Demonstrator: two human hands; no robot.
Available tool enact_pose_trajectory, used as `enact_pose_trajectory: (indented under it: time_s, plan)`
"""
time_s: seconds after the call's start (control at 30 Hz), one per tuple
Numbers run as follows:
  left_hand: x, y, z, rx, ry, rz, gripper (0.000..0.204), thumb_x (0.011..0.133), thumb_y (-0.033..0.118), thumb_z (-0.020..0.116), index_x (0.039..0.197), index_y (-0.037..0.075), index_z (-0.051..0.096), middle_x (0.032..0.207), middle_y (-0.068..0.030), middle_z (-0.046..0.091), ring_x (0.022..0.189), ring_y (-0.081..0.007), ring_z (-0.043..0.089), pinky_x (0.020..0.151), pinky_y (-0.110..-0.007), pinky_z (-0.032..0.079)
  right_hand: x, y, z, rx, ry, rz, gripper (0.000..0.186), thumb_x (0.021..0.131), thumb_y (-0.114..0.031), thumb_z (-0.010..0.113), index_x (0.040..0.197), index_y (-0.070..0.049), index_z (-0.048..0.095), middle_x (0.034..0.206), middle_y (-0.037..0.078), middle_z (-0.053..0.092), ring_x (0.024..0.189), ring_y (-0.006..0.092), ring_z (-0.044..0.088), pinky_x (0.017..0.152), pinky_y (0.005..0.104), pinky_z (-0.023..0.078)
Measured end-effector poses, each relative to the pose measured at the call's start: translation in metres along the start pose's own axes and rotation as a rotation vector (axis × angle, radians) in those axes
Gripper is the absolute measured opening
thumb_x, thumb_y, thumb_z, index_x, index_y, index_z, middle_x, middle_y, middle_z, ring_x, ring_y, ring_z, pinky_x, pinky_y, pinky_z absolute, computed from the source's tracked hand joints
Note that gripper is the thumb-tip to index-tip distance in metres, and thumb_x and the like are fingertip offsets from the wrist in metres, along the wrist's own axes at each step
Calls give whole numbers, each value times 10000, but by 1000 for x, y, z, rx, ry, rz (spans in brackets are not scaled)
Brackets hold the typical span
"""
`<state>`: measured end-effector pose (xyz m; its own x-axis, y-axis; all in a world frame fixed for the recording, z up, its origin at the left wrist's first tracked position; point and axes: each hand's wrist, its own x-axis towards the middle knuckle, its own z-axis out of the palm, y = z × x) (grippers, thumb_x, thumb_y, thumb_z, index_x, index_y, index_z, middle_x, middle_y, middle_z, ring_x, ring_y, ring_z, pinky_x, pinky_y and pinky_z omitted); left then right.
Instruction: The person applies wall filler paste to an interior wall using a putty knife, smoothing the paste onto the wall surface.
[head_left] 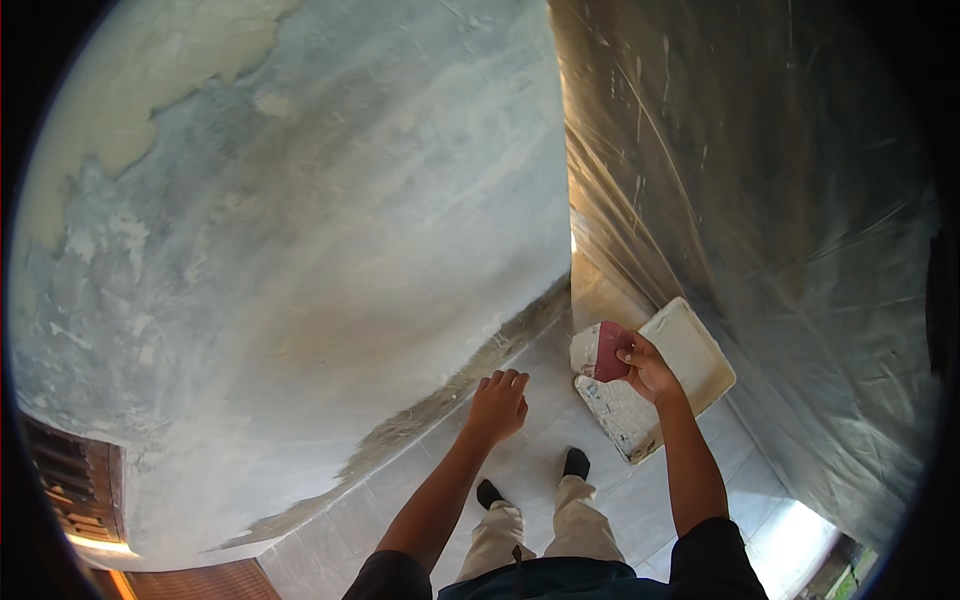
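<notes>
My right hand grips a small flat piece with a dark red face and white-smeared edge, a sanding pad or scraper, held low above a white rectangular tray on the floor. My left hand hangs free, fingers loosely curled, holding nothing, close to the foot of a grey plastered wall. The wall's surface is patchy grey and white, with a cream unplastered area at the upper left.
Clear plastic sheeting covers the surface on the right, meeting the wall at a corner. Pale floor tiles lie under my feet in dark socks. A wooden louvred panel shows at lower left.
</notes>
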<state>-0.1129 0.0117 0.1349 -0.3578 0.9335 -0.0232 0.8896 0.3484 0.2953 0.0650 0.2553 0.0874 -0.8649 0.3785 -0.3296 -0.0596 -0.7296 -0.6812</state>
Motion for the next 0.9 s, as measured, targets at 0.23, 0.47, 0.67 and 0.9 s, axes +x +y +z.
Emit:
enact_pose_trajectory:
  time_s: [0.23, 0.47, 0.67, 0.9]
  plan:
    - [-12, -37, -108, 99, 218, -36, 352, 793, 64, 607, 1144, 56, 581, 1138, -101, 604, 1086, -280, 559, 911, -427, 445, 20, -22, 108, 54, -180, -85, 402, 897, -2, 585, 1294, 22, 524, 1220, 110, 637, 1090, 226, 647, 957, 395, 535]
    - [-43, -64, -208, 238, 529, 71, 342, 759, 42, 610, 1100, 52, 599, 1109, -105, 601, 1097, -284, 548, 915, -425, 442, 16, -38, 231, 82, -362, -115, 320, 903, 0, 572, 1220, 41, 574, 1184, 143, 653, 1080, 245, 656, 949, 398, 546]
    - [-79, -77, -301, 391, 804, 165, 344, 711, 10, 613, 1053, 44, 613, 1113, -100, 590, 1137, -296, 535, 935, -423, 430, 10, -63, 337, -78, -410, -383, 286, 959, -38, 569, 1229, 57, 579, 1220, 121, 641, 1101, 210, 637, 999, 367, 508]
    - [-116, -95, -402, 640, 1047, 201, 319, 717, 47, 596, 1035, 49, 616, 1178, -103, 578, 1199, -307, 505, 966, -461, 401, -3, -83, 442, -431, -372, -801, 337, 1002, -79, 542, 1302, 74, 552, 1210, 98, 648, 1104, 132, 585, 1014, 291, 423]
